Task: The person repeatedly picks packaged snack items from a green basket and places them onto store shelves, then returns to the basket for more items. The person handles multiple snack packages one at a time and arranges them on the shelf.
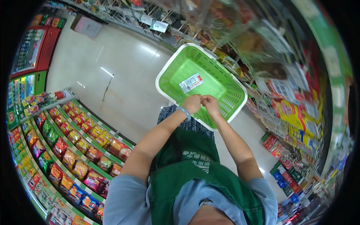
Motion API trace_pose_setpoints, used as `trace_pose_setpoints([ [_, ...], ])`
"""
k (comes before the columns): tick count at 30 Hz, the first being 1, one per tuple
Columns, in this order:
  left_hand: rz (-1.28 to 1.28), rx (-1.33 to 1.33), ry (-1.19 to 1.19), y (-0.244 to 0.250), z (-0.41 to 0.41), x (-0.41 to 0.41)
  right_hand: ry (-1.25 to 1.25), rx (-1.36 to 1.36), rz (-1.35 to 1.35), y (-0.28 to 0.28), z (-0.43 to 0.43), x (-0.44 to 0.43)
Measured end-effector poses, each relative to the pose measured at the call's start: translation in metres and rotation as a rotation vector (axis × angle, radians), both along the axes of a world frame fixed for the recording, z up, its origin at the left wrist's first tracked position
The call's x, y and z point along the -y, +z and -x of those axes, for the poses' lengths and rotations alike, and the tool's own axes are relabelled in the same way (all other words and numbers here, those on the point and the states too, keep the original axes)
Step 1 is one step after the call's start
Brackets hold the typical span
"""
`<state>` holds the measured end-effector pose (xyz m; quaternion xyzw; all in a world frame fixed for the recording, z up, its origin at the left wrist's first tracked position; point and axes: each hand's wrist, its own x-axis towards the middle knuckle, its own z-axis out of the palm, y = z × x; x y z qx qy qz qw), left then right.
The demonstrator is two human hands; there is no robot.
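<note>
A green plastic shopping basket (208,70) with a white rim is in front of me, below the hanging goods. Inside it, on the bottom, lies a small silvery packet (191,83) with a red end and printing. My left hand (192,103), with a pale bracelet at its wrist, is over the near part of the basket, fingers curled. Beside it my right hand (210,105) has its fingertips pinched together, close against the left hand. Whether anything small is between the fingers cannot be told. How the basket is supported is hidden.
Shelves of bagged snacks (80,168) curve along the left. Hanging packets (295,112) and price tags line the rack at the top and right. A pinkish box (87,26) stands on the tiled floor (112,62) at upper left, near a red drinks cooler (50,49).
</note>
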<state>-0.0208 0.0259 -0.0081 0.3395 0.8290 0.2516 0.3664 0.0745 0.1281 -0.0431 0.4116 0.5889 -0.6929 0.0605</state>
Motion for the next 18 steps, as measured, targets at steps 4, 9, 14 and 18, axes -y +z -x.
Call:
trace_pose_setpoints([
  [4, 0.235, 0.052, -0.124, -0.051, 0.010, -0.010, -0.277, 0.170, 0.250, -0.085, 0.027, 0.011],
  [9, 0.380, 0.093, -0.121, -0.097, 0.021, -0.018, -0.504, 0.288, 0.213, -0.180, 0.052, 0.011],
  [14, 0.458, 0.141, -0.157, -0.113, 0.041, -0.021, -0.235, 0.639, -0.045, -0.237, 0.072, -0.012],
  [18, 0.494, 0.114, -0.126, -0.123, 0.045, -0.019, -0.407, 0.450, -0.003, -0.252, 0.074, -0.009],
])
